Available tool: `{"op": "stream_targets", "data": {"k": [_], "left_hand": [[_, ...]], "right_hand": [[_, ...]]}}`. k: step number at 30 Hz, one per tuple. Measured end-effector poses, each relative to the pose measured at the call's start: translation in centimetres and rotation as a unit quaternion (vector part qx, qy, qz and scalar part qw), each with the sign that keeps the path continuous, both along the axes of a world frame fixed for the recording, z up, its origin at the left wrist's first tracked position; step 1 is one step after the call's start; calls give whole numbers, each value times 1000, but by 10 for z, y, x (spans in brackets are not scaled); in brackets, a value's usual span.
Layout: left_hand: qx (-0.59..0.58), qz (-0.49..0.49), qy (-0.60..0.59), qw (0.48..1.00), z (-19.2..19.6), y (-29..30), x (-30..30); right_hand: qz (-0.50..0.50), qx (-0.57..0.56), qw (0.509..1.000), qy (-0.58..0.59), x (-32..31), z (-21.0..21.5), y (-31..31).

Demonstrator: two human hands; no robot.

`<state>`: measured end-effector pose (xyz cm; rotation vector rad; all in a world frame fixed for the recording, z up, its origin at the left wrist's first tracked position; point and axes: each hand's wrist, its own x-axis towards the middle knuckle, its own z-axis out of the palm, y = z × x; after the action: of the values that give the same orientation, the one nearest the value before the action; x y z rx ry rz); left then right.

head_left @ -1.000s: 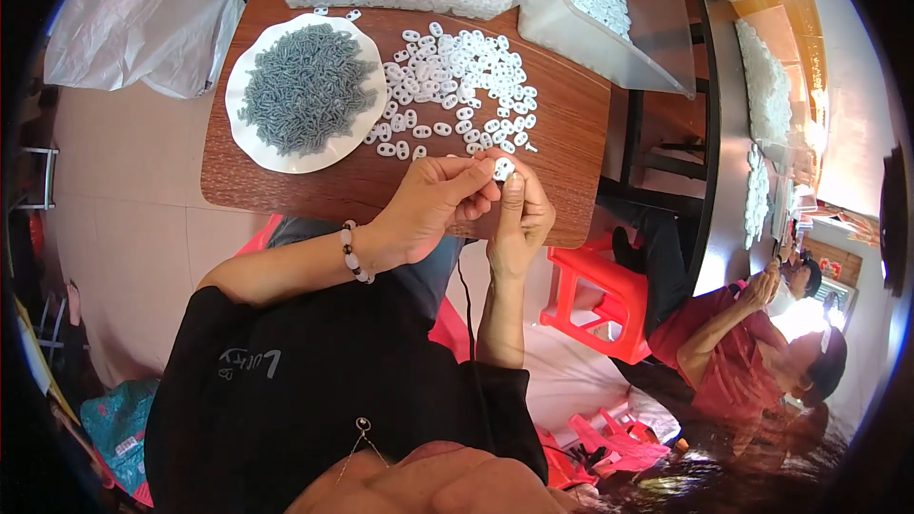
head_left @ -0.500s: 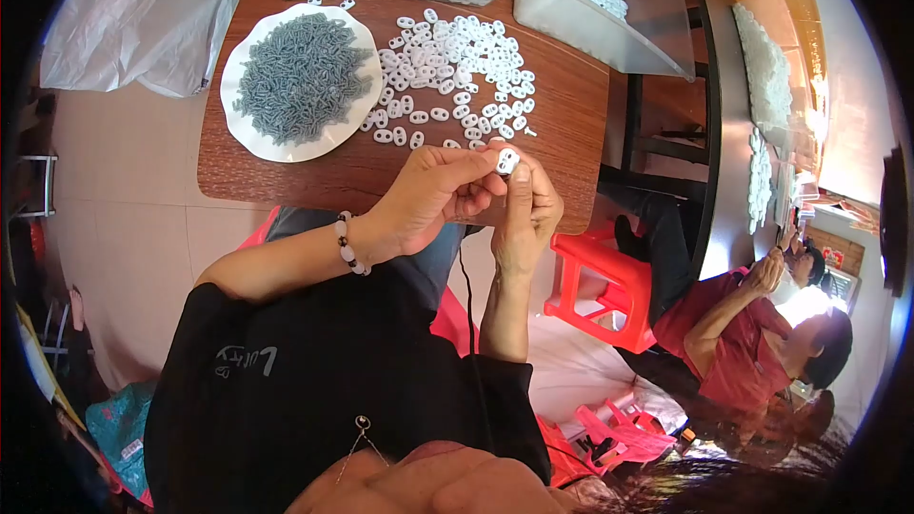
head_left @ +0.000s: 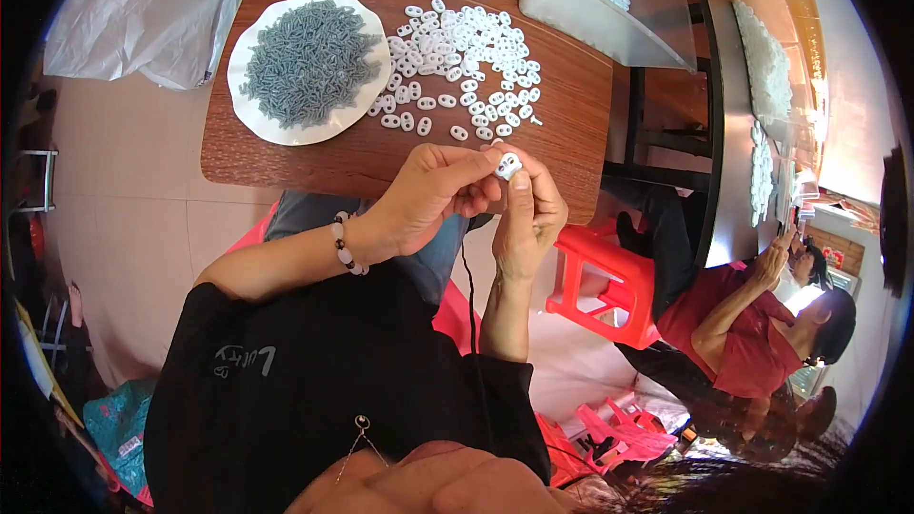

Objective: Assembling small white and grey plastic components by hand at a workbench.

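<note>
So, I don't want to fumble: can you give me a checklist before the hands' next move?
1. Small white rounded perforated piece held: ok, at the fingertips of the right hand.
2. Left hand in place: ok, fingertips at that piece's left side.
3. Inside of that piece unobstructed: cannot tell, too small.
4. White scalloped plate of small grey sticks supported: ok, on the brown wood-grain table.
5. Loose white two-holed oval pieces gathered together: not ok, some lie apart.

The left hand [head_left: 433, 195] and right hand [head_left: 526, 219] meet, together pinching a small white two-holed piece [head_left: 509, 166]. Just beyond the fingers [head_left: 520, 184], similar white pieces [head_left: 462, 43] lie scattered across a brown wooden table [head_left: 562, 150]. Farther left of the fingers, a scalloped white plate [head_left: 255, 114] holds heaped grey pieces [head_left: 309, 62].
</note>
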<state>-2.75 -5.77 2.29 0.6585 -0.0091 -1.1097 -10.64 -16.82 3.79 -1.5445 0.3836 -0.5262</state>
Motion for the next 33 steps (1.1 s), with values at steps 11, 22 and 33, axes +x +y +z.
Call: {"op": "stream_targets", "data": {"k": [11,22,33], "left_hand": [[91,-18,-159,983,-6,9,-1],[126,-7,-231,965,-10,16,1],[154,-2,-274,949,-13,22,0]], "right_hand": [[20,20,999,-26,-26,-19,8],[13,-30,999,-19,-33,-41,12],[7,-19,1000,-14,-31,-43,21]]}}
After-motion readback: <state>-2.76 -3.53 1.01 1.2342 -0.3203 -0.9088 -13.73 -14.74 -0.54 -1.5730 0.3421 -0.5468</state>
